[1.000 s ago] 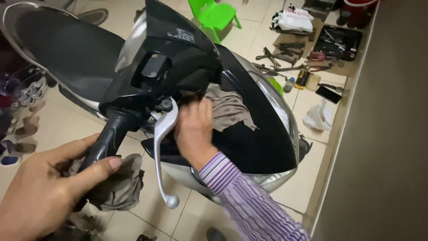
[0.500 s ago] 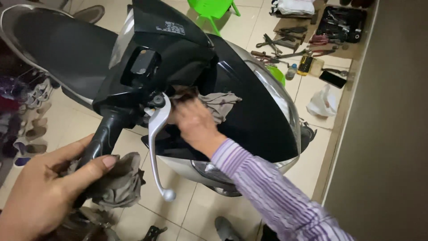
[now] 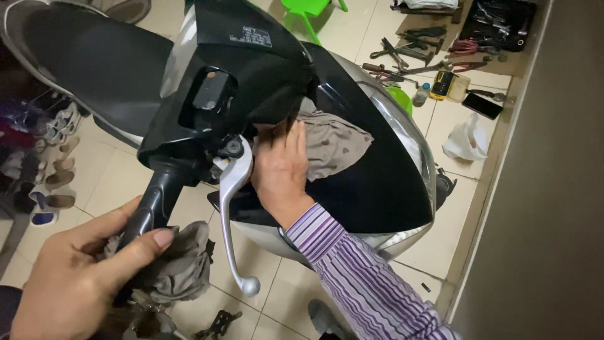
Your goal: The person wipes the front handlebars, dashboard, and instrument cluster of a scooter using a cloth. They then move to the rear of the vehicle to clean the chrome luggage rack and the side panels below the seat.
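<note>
A black scooter fills the view from above. My left hand is closed around the black handlebar grip, with a grey-brown rag bunched between palm and grip. A silver brake lever hangs down beside it. My right hand, in a purple striped sleeve, lies flat on a second grey-brown cloth and presses it against the glossy black front panel just under the handlebar cover. The fingertips reach into the gap below that cover and are partly hidden.
The scooter seat stretches to the upper left. Hand tools, a black tool case, a phone and a white plastic bag lie on the tiled floor. A green stool stands behind; shoes at left; a wall at right.
My right hand has slid the cloth a little up the front panel toward the handlebar cover. My left hand has stayed closed on the grip and rag.
</note>
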